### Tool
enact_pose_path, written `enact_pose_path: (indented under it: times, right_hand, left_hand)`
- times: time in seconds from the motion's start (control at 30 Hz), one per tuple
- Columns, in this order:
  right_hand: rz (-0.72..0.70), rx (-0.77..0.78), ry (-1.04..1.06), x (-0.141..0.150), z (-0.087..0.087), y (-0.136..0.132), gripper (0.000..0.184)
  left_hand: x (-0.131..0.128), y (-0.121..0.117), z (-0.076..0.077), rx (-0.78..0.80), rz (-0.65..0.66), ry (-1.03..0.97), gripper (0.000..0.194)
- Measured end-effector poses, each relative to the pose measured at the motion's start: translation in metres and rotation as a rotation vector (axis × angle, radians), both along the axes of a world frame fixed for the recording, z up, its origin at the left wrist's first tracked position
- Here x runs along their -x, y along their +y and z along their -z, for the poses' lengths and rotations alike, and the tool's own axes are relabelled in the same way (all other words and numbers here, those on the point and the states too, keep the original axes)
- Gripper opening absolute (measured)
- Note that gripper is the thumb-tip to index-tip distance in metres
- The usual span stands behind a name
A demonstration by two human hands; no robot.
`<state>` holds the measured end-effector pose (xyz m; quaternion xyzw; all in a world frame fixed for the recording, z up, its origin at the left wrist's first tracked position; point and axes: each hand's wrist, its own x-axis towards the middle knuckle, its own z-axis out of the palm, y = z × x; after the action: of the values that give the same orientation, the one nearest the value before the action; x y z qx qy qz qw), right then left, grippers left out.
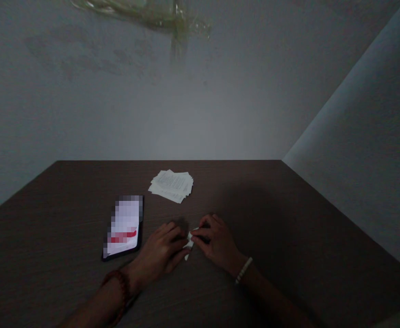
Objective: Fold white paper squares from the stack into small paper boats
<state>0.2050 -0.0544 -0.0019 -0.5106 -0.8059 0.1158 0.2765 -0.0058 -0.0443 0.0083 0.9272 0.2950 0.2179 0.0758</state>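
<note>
Between my two hands is a small piece of white paper (pixel 190 241), low over the dark table, partly covered by fingers. My left hand (pixel 162 248), with a dark beaded bracelet at the wrist, has its thumb and fingers closed on the paper's left side. From the right, my right hand (pixel 216 239) pinches the paper's upper right edge between thumb and forefinger. A pale beaded bracelet circles that wrist. Whether the paper is folded cannot be made out in this dim light.
A loose pile of printed white paper sheets (pixel 172 184) lies beyond my hands. To the left of my left hand rests a phone (pixel 124 228) with its screen lit and blurred. The brown table (pixel 83 182) meets a stained grey wall (pixel 200 114) behind.
</note>
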Motion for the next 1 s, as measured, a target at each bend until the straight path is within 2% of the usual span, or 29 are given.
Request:
enact_pose_path:
  times: [0.33, 0.6, 0.8, 1.0]
  right_hand:
    - [0.081, -0.037, -0.082, 0.004, -0.009, -0.003, 0.008]
    - [0.056, -0.021, -0.066, 0.0, -0.006, -0.002, 0.01]
    - [0.063, -0.025, -0.041, 0.0, -0.003, -0.001, 0.01]
    - [-0.022, -0.03, -0.109, -0.002, -0.007, 0.0, 0.014]
  left_hand:
    - [-0.001, -0.002, -0.002, 0.022, -0.054, 0.076, 0.017]
    - [0.001, 0.0, -0.004, -0.031, -0.083, 0.096, 0.037]
    - [0.0, 0.0, -0.01, -0.019, -0.079, 0.177, 0.037]
    - [-0.001, 0.0, -0.012, -0.04, -0.071, 0.209, 0.035]
